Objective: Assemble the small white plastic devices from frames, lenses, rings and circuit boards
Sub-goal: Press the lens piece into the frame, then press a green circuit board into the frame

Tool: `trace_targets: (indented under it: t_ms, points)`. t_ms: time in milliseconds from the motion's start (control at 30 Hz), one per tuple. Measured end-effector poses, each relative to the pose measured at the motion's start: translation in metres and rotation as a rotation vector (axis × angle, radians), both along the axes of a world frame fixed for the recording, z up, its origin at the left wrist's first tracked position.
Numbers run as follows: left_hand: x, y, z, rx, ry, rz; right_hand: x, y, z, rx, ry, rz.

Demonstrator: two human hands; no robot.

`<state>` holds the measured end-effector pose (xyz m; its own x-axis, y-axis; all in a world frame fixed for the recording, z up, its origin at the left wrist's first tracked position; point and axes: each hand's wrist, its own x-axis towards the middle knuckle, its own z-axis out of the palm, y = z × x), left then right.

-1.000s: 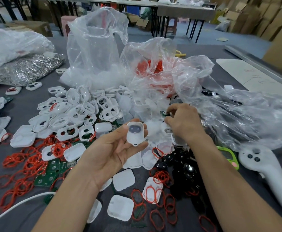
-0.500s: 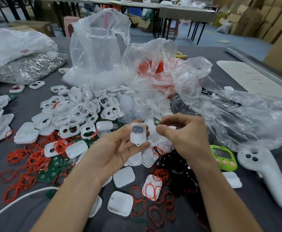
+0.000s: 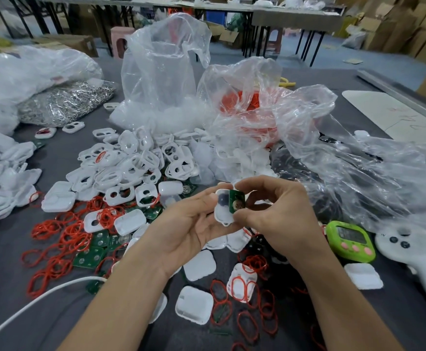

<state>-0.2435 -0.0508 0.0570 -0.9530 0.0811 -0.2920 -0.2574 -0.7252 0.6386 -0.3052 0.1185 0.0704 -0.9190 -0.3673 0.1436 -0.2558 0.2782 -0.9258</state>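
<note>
left hand [image 3: 194,229], palm up, cradles a white frame [image 3: 222,207]; right hand [image 3: 272,214] grip pinches a green circuit board [image 3: 237,201] against it

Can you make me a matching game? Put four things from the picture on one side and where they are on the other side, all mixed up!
Things:
1. board
2. frame
3. timer
4. red rings

Places:
A. lying next to the white controller
B. held in the left hand
C. scattered in loops over the table
D. pinched by the right hand

Pairs: 1-D, 2-B, 3-A, 4-C.
</note>
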Motion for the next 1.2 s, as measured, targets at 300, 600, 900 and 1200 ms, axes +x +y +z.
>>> trace_targets:
  t_ms: [300, 600, 900, 1200]
  points:
    - [0.0, 0.0, 0.0, 0.008, 0.004, 0.021, -0.004, 0.006, 0.01, -0.312, -0.189, -0.059]
    - [-0.001, -0.001, -0.002, -0.009, 0.001, 0.014, -0.004, 0.005, 0.012, -0.585, -0.354, 0.011]
    - [-0.001, -0.001, -0.003, -0.012, 0.006, 0.004, -0.003, 0.004, 0.014, -0.5, -0.401, 0.034]
    - [0.0, 0.002, -0.001, -0.128, 0.012, -0.064, 0.001, 0.003, 0.012, -0.333, -0.213, 0.05]
